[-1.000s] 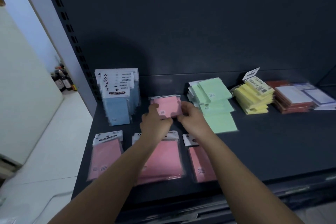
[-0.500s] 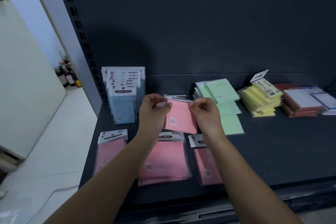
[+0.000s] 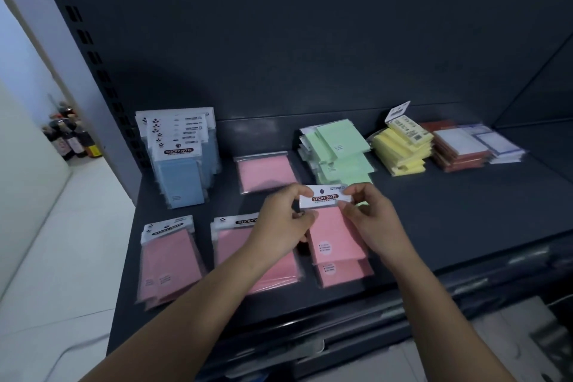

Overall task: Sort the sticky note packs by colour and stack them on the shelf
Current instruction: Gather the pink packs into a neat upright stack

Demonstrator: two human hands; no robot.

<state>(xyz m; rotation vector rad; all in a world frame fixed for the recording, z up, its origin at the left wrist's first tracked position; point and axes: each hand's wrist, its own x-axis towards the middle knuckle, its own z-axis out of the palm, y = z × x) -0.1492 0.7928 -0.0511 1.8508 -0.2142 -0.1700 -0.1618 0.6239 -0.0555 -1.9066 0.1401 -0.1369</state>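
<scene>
I hold one pink sticky note pack point(image 3: 336, 234) above the front of the dark shelf point(image 3: 449, 220). My left hand point(image 3: 280, 220) and my right hand point(image 3: 370, 217) pinch the two ends of its white "STICKY NOTE" header. It hangs over another pink pack point(image 3: 344, 273). More pink packs lie at the front left point(image 3: 167, 260), under my left forearm point(image 3: 235, 245), and at the back middle point(image 3: 265, 172). Blue packs point(image 3: 183, 164) stand at the back left. Green packs point(image 3: 339, 149) and yellow packs point(image 3: 400, 149) are piled further right.
Red-backed pads point(image 3: 459, 149) and white blue-edged packs point(image 3: 502, 146) lie at the far right of the shelf. The perforated upright point(image 3: 90, 49) bounds the shelf on the left. Bottles point(image 3: 69, 139) stand on the floor beyond it.
Both hands lifted a pink pack from the back pile and brought it toward me, now face up with its header showing, over the front right pink pack. One pink pack stays at the back.
</scene>
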